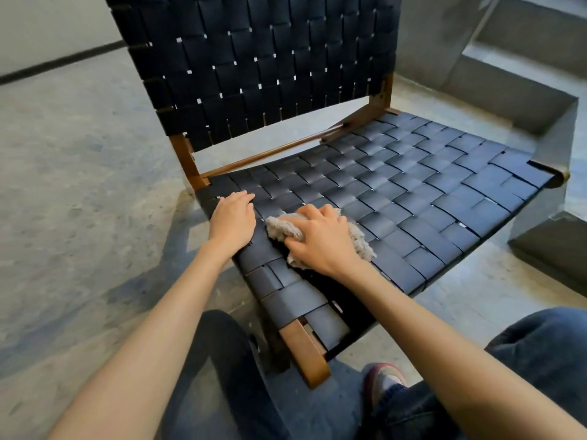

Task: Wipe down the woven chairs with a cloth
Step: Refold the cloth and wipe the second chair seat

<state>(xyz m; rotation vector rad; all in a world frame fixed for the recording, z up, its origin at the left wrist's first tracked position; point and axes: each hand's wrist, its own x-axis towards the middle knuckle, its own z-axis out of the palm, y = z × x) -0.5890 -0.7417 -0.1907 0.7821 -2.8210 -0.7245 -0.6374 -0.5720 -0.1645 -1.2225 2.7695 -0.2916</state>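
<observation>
**A:** so what's the surface like?

**B:** it's a low chair (374, 128) with a seat (413, 198) of wide dark blue-black straps in a basket weave. They've got a bit of sheen, and light shows through the small gaps. The backrest (260, 65) has the same weave and leans back. The wooden frame (306, 357) is warm brown and sticks out at the front corner.

**A:** and the cloth?

**B:** a fluffy beige-grey cloth (281, 228) is bunched up on the near left part of the seat. The right hand (320, 239) sits on top, fingers curled into it and gripping it against the straps. The left hand (233, 217) is just beside it at the seat's left edge. It lies flat, palm down, fingers relaxed, grasping nothing.

**A:** room?

**B:** pretty bare. There's a mottled grey concrete floor (79, 185), a pale wall (47, 23) with a dark baseboard (63, 61) at the far left, and grey concrete steps (524, 58) just right of the chair. At the bottom you can see knees in dark jeans (540, 344) and one shoe (384, 379).
</observation>
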